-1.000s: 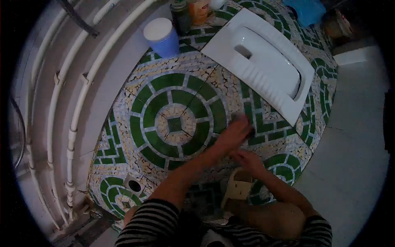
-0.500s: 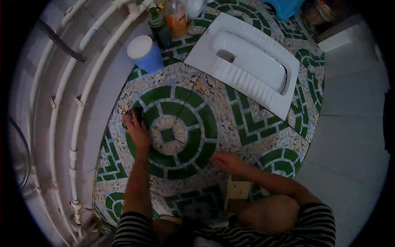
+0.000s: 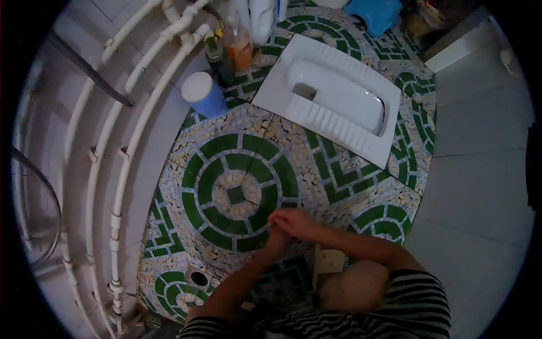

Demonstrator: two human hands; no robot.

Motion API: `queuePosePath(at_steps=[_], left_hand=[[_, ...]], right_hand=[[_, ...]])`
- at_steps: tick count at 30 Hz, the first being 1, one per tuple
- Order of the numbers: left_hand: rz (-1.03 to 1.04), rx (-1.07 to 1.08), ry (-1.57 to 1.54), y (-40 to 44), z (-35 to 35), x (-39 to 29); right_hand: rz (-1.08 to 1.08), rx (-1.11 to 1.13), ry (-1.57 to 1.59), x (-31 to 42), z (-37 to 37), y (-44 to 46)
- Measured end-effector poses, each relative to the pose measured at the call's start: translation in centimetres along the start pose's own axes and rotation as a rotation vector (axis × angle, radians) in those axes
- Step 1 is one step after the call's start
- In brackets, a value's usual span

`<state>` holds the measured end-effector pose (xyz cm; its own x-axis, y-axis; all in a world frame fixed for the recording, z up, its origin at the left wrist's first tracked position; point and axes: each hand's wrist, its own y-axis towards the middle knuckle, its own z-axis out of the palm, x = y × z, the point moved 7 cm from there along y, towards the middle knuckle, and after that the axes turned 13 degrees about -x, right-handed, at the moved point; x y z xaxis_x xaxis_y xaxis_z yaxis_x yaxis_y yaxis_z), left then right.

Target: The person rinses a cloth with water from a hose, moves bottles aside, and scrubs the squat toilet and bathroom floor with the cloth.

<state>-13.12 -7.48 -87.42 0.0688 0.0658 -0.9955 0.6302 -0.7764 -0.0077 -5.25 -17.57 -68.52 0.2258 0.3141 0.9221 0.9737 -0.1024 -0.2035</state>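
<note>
My right hand is closed, its fingers curled together in front of my knees. Just below it, my left hand meets it, and the two touch or overlap. The left fingers are mostly covered by the right hand, and anything between the hands is too dark and small to make out. Both hands are above the green and cream patterned tile floor, by the lower right of its ring pattern. Beside my right forearm is a pale, flat-faced piece, partly hidden by my leg.
A white squat toilet is set in the floor ahead. Left of it stand a blue tub with a white lid, a dark green bottle and an orange-filled bottle. White pipes line the left wall. A floor drain lies lower left.
My left hand has come back from the left side of the ring pattern to my right hand. The dark thing under its fingers no longer shows there. The view has shifted slightly.
</note>
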Motion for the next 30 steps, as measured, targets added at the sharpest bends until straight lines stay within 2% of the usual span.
queuePosePath(at_steps=[2, 3, 4, 5, 7, 9, 12, 15, 16, 17, 20, 21, 22, 23, 25, 28, 29, 30], left_hand=[[-0.291, 0.125, -0.265, 0.0, -0.3, 0.0], [-0.560, 0.238, -0.398, 0.2, -1.9, -3.4], [-0.724, 0.234, -0.465, 0.3, -3.8, -8.3], [-0.891, 0.212, -0.529, 0.3, -5.8, -13.3], [-1.020, -0.062, -0.516, -0.1, -11.0, -22.9], [-1.084, -0.221, -0.646, -1.9, -14.5, -27.5], [-1.068, -0.432, -0.901, -4.7, -18.1, -31.8], [-1.069, -0.675, -1.051, -8.7, -19.5, -33.6], [-1.086, -0.751, -1.066, -10.3, -20.0, -33.3], [-1.091, -0.732, -1.104, -12.0, -20.1, -32.7], [-1.024, -0.683, -0.982, -10.2, -20.6, -38.6], [-1.078, -0.715, -1.019, -10.0, -20.3, -39.8], [-1.133, -0.754, -1.053, -10.2, -19.8, -40.9], [-1.187, -0.798, -1.086, -10.6, -19.6, -41.7], [-1.202, -0.597, -1.248, -12.4, -19.0, -42.1], [-1.222, -0.507, -1.204, -10.9, -17.5, -46.7], [-1.330, -0.546, -1.142, -12.3, -17.1, -47.5], [-1.373, -0.568, -1.104, -13.1, -17.0, -48.7]], right_hand=[[0.110, 0.031, 0.101, 1.0, -0.6, 1.0], [0.167, 0.058, 0.171, 3.1, -1.9, 1.7], [0.223, 0.091, 0.236, 5.7, -3.3, 2.2], [0.090, 0.128, 0.088, 9.2, -4.7, 2.8], [-0.174, 0.201, -0.199, 17.1, -6.8, 2.6], [-0.251, 0.214, -0.116, 27.2, -8.9, 0.2], [-0.105, 0.104, 0.241, 33.0, -7.8, -3.4], [0.115, 0.053, -0.070, 27.1, -3.2, -3.3], [-0.025, 0.296, -0.356, 27.0, -1.7, -3.5], [-0.164, 0.538, -0.641, 26.4, -0.6, -4.3], [-0.090, 0.366, -0.612, 23.2, 0.8, -6.4], [0.093, 0.486, -0.580, 22.1, 1.3, -7.3], [0.152, 0.529, -0.564, 21.3, 1.8, -8.1], [0.164, 0.564, -0.560, 20.6, 2.7, -9.3], [0.173, 0.639, -0.566, 19.4, 4.5, -11.9], [0.065, 0.677, -0.624, 18.4, 7.1, -15.0], [0.272, 0.753, -0.513, 19.3, 6.8, -16.0], [0.362, 0.602, -0.280, 18.8, 7.6, -16.6]])
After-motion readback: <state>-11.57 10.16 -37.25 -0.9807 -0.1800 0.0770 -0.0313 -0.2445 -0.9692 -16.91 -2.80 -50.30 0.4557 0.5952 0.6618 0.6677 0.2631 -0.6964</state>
